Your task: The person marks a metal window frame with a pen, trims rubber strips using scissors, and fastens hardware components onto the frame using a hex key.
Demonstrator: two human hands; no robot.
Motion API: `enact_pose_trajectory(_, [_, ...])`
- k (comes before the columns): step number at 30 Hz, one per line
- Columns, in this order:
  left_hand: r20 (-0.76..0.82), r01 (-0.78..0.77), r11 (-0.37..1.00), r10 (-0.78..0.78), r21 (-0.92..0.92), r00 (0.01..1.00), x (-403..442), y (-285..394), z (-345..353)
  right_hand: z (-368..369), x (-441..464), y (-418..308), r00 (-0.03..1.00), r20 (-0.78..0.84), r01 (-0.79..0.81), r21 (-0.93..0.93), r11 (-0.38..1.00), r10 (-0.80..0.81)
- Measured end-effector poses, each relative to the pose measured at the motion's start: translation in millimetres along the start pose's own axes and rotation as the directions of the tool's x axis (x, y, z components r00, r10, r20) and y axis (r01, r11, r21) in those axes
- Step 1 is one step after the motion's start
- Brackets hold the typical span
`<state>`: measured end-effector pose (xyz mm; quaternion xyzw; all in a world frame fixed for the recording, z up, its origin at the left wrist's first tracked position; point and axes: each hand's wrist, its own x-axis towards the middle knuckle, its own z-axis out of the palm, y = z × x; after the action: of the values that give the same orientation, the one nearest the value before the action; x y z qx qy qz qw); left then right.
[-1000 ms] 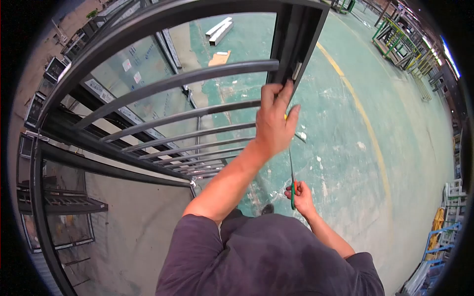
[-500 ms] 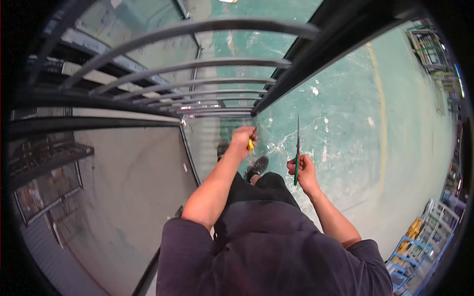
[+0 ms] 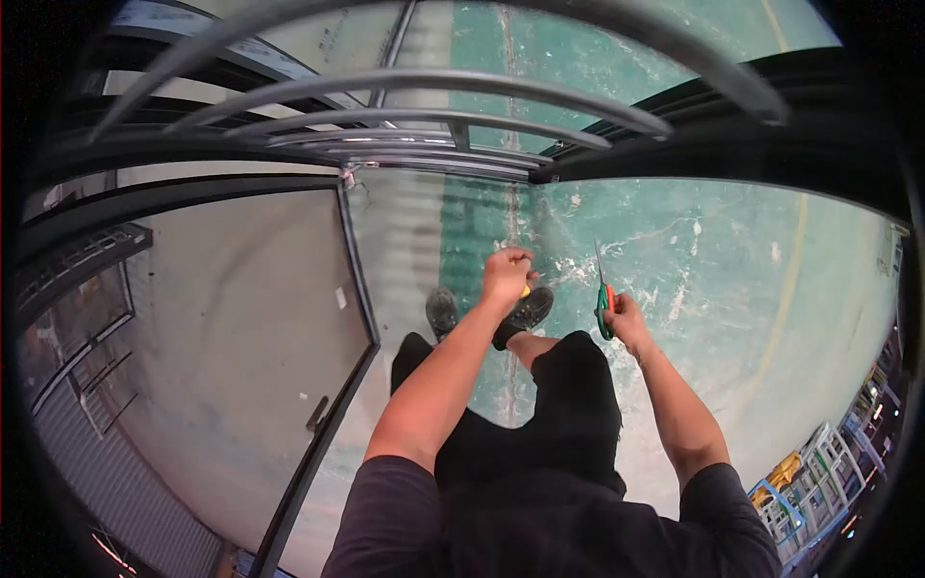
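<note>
My left hand is closed around a small yellow object, mostly hidden by the fingers, above my shoes. To its right, my right hand grips scissors with green and orange handles, their thin blades pointing away from me. Beyond both hands stands a dark metal frame with curved grey bars across it. Neither hand touches the frame.
A second dark frame encloses a grey area on the left. My shoes stand on the green and grey floor. At the lower right is a rack with a yellow cloth.
My left hand has come down from the dark frame's upright, holding the yellow object. My right hand has moved slightly up and right with the scissors. The view has tilted down towards my feet.
</note>
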<state>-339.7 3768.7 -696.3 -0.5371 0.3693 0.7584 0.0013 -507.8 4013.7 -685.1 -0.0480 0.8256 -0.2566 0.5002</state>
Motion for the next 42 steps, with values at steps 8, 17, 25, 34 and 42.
enact_pose_trajectory(8, [0.189,-0.115,0.993,0.112,0.003,0.976,170,-37,9,36,155,53,0.992,-0.063,0.071,-0.440,0.895,-0.110])
enact_pose_trajectory(17, [0.343,-0.277,0.839,0.117,0.467,0.932,258,-39,38,58,235,65,0.922,-0.050,0.353,-0.299,0.887,-0.384])
enact_pose_trajectory(25, [0.518,-0.423,0.444,-0.115,0.790,0.848,220,19,6,25,169,-23,0.859,0.088,0.496,-0.386,0.778,-0.504])
enact_pose_trajectory(34, [0.589,-0.334,0.863,0.053,0.380,0.807,242,54,-50,86,180,-83,0.835,0.175,0.522,-0.551,0.650,-0.522])
enact_pose_trajectory(42, [0.405,-0.213,0.970,0.150,0.115,0.902,273,6,-64,77,62,-57,0.792,0.368,0.604,-0.591,0.535,-0.487])
